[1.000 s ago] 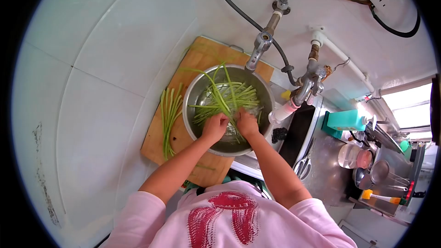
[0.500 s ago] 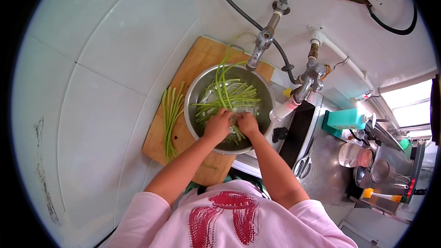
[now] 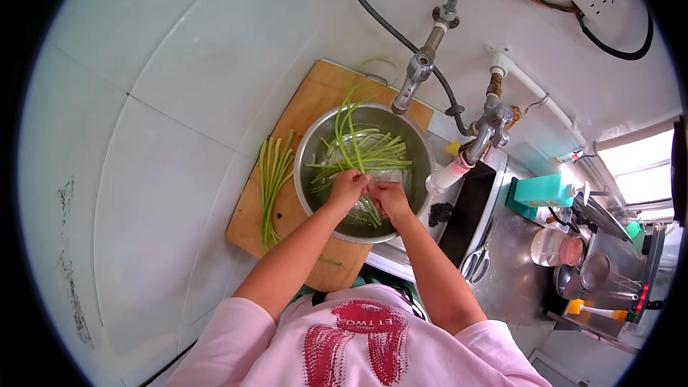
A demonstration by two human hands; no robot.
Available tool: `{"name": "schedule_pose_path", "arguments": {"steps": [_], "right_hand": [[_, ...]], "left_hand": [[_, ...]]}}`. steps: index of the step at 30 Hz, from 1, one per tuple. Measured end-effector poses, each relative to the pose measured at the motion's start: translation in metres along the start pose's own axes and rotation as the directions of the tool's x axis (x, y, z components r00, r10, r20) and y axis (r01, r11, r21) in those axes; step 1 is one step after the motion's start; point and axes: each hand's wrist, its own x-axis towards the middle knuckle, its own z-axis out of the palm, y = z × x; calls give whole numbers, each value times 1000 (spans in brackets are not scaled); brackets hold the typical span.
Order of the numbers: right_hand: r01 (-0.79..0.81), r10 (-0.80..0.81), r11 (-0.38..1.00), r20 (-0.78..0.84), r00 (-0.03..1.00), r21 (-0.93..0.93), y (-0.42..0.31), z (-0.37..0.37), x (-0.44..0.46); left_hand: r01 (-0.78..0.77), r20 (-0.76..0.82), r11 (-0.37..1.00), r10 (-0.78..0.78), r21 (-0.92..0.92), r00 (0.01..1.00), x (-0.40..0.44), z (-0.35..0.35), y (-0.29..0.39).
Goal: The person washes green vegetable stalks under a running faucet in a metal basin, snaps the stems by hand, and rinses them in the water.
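Over a steel bowl (image 3: pixel 300 190) of water, both my hands are closed on a few long thin green stalks (image 3: pixel 351 136) that look like garlic scapes. My left hand (image 3: pixel 347 190) pinches them from the left, their upper ends rising past the far rim. Fingertips nearly touching it, my right hand (image 3: pixel 389 201) is closed at the stalks' lower part; its exact grip is partly hidden. Shorter cut scapes (image 3: pixel 390 152) lie in the water beneath. A bundle of uncut scapes (image 3: pixel 271 183) rests on the wooden cutting board (image 3: pixel 247 218), left of the bowl.
A metal tap (image 3: pixel 413 82) hangs near the bowl's far rim, and another tap with a pink nozzle (image 3: pixel 453 172) is at its right. Scissors (image 3: pixel 475 264), a teal bottle (image 3: pixel 545 190) and strainers (image 3: pixel 595 271) are on the right. A tiled wall (image 3: pixel 172 193) borders the left.
The camera view has shifted slightly. My right hand has turned a little, its fingers now meeting near my left fingertips. The stalks stay in my hands over the bowl.
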Motion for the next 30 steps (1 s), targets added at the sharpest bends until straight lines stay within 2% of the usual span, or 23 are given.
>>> {"name": "schedule_pose_path", "arguments": {"steps": [1, 2, 4, 5, 6, 8, 9, 10, 11, 12, 14, 15, 17, 18, 20, 22, 24, 25, 26, 27, 28, 30], "right_hand": [[-42, 42, 999, 17, 999, 18, -2, -1, -3], [-84, 83, 996, 35, 996, 35, -4, -2, -7], [-91, 91, 996, 53, 994, -18, -12, -4, -13], [-95, 100, 993, 71, 992, -71, -15, -6, -14], [-94, 99, 993, 69, 993, -70, -14, -9, -11], [-96, 124, 972, 118, 985, -213, -4, -15, 1], [-97, 123, 973, 115, 986, -211, 3, -17, 7], [77, -88, 853, 2, 996, -517, 10, -18, 13], [175, -319, 606, -35, 947, -776, 16, -19, 19], [173, -319, 606, -38, 947, -776, 18, -17, 22], [115, -545, 569, -269, 794, -814, 23, -8, 29], [114, -543, 571, -270, 795, -813, 19, -3, 28], [231, -368, 749, -100, 924, -621, 7, 8, 22], [288, -390, 788, -79, 917, -545, 7, 10, 24], [261, -374, 783, -91, 923, -565, 9, 8, 23], [234, -357, 778, -104, 928, -582, 5, 8, 18], [198, -294, 621, 9, 956, -759, 0, 7, 12], [196, -293, 621, 7, 956, -758, -3, 6, 8], [185, -237, 553, 60, 970, -813, -5, 4, 4], [180, -176, 477, 107, 978, -860, -6, 2, 1], [180, -176, 476, 107, 979, -861, 0, -2, 2], [63, -114, 393, 20, 993, -918, 7, -7, 4]], "left_hand": [[-58, -29, 995, 55, -84, 998, 1, 1, 0], [-56, -29, 995, 54, -84, 998, 3, 0, 0], [113, -46, 984, -121, -135, 992, 3, -3, 17], [113, -46, 985, -120, -133, 992, 7, -5, 19], [14, -129, 998, -21, -53, 991, 13, -8, 17], [-186, -241, 980, 196, 64, 951, 32, -13, -1], [-187, -238, 980, 197, 64, 951, 32, -14, -2], [-151, -231, 978, 182, 146, 956, 32, -14, -2], [-115, -225, 967, 167, 226, 960, 33, -12, -2], [-116, -223, 967, 167, 226, 960, 28, -9, 2], [-106, -186, 977, 140, 183, 972, 16, -4, 9], [-104, -185, 977, 139, 185, 973, 18, -2, 6], [-100, -207, 986, 126, 130, 970, 23, 0, -4], [-99, -209, 987, 124, 129, 970, 23, 1, -3], [-9, -133, 987, -12, -159, 991, 23, 1, -1], [51, -100, 971, -76, -233, 992, 14, -4, 13], [112, -58, 947, -136, -301, 989, 14, -10, 17], [86, -81, 972, -106, -218, 991, 19, -13, 15], [61, -100, 989, -74, -133, 992, 23, -16, 12], [61, -99, 989, -74, -135, 992, 25, -18, 16], [20, -160, 985, -47, -171, 986, 27, -22, 21], [-43, -234, 983, 0, -180, 972, 34, -30, 28]]}}
